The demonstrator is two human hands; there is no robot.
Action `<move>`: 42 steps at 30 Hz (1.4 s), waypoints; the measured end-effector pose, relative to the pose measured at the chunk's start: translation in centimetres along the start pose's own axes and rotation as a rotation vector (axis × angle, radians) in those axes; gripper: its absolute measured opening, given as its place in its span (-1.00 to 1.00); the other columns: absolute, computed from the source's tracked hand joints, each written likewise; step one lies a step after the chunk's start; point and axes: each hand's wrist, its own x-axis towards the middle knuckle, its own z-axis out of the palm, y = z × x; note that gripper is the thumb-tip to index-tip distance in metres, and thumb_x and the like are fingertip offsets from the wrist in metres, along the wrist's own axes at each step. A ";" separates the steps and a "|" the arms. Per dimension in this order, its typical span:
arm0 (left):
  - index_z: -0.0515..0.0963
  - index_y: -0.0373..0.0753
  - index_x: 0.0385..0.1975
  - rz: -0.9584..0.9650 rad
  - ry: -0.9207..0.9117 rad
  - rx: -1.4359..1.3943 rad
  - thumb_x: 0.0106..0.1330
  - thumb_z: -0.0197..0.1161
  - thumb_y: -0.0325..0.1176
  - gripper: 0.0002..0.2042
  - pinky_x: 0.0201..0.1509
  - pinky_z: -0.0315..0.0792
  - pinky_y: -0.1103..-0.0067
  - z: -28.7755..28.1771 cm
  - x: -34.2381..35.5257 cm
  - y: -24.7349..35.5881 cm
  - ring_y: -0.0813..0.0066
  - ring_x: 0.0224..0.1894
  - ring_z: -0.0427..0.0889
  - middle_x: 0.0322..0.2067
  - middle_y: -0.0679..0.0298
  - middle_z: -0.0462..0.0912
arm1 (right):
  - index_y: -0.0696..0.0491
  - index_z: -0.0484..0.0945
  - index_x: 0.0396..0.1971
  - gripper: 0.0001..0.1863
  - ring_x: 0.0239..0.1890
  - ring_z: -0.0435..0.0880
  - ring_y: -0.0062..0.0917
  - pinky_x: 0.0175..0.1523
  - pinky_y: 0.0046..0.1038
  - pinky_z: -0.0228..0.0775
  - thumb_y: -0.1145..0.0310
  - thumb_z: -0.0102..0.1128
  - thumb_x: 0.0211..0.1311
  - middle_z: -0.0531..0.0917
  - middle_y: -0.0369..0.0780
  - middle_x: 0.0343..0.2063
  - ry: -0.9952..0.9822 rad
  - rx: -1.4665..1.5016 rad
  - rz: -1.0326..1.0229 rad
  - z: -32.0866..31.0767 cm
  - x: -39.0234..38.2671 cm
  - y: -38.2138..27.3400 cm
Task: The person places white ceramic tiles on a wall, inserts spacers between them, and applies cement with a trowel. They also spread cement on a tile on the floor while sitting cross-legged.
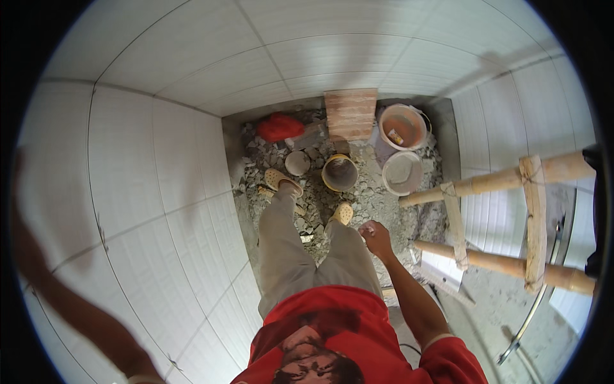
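Observation:
My left arm reaches up along the white tiled wall (125, 160) at the left; my left hand (19, 166) is at the dim rim of the picture, fingers unclear. My right hand (374, 233) is beside my right thigh with curled fingers; whether anything small is inside them I cannot make out. Below me are my cream clog (342, 213) on the right foot, another on the left, and rubble (313, 227). Just beyond my feet stands a yellow-rimmed bucket (340, 173), with a small round grey container (297, 163) to its left.
A red bag (280, 128), an upright brown board (350, 114), a large bucket (401, 127) and a pale bucket (401, 173) line the back. A bamboo ladder (532, 224) leans at right, near a metal bar (543, 294). Tiled walls enclose me.

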 end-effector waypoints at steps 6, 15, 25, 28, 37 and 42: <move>0.67 -0.20 0.03 -0.591 -0.664 -1.078 0.43 0.30 -0.45 -0.79 0.09 0.50 0.50 23.9 -29.9 19.2 0.50 0.02 0.64 0.01 0.26 0.71 | 0.11 0.70 -0.25 -0.89 -0.28 0.67 -0.51 -0.09 -0.45 0.51 0.43 0.33 0.28 0.69 -0.19 -0.33 -0.190 0.090 -0.081 -1.2 -1.1 -4.5; 0.65 -0.32 -0.15 -1.556 -0.330 -1.536 0.43 0.32 -0.38 -0.86 -0.22 0.55 0.63 25.5 -49.2 33.6 0.65 -0.34 0.65 -0.31 0.35 0.70 | 0.15 0.62 -0.19 -0.81 -0.41 0.56 -0.68 -0.27 -0.58 0.43 0.36 0.38 0.34 0.67 -0.31 -0.36 -0.747 -0.018 -0.046 5.1 -5.8 -10.2; 0.60 -0.32 -0.25 -1.836 0.348 -1.444 0.45 0.27 -0.34 -0.85 -0.38 0.56 0.59 20.2 -64.8 39.9 0.61 -0.45 0.64 -0.47 0.30 0.66 | 0.14 0.62 -0.18 -0.81 -0.43 0.52 -0.74 -0.33 -0.62 0.37 0.35 0.35 0.36 0.65 -0.34 -0.40 -1.327 -0.479 -0.160 11.9 -14.5 -8.5; 0.59 -0.31 -0.26 -1.946 0.455 -1.238 0.45 0.25 -0.33 -0.84 -0.40 0.53 0.55 18.3 -68.8 43.2 0.58 -0.47 0.63 -0.48 0.27 0.65 | 0.15 0.65 -0.19 -0.83 -0.42 0.54 -0.71 -0.28 -0.63 0.41 0.37 0.35 0.35 0.67 -0.33 -0.37 -1.509 -0.636 -0.252 14.2 -18.4 -6.1; 0.61 -0.28 -0.23 -2.262 0.641 -0.877 0.45 0.19 -0.29 -0.82 -0.17 0.52 0.36 18.3 -71.5 48.9 0.24 -0.30 0.71 -0.40 0.10 0.69 | 0.16 0.66 -0.16 -0.77 -0.43 0.59 -0.70 -0.33 -0.60 0.46 0.31 0.34 0.35 0.68 -0.31 -0.41 -1.825 -1.038 -0.536 19.3 -20.2 -3.9; 0.61 -0.28 -0.22 -2.522 0.749 -0.455 0.41 0.20 -0.38 -0.88 0.00 0.52 0.22 20.0 -72.8 54.6 -0.07 -0.09 0.69 -0.23 -0.05 0.71 | 0.19 0.65 -0.17 -0.75 -0.44 0.63 -0.58 -0.28 -0.43 0.48 0.30 0.28 0.35 0.68 -0.27 -0.41 -1.655 -1.187 -0.383 23.3 -18.1 -2.5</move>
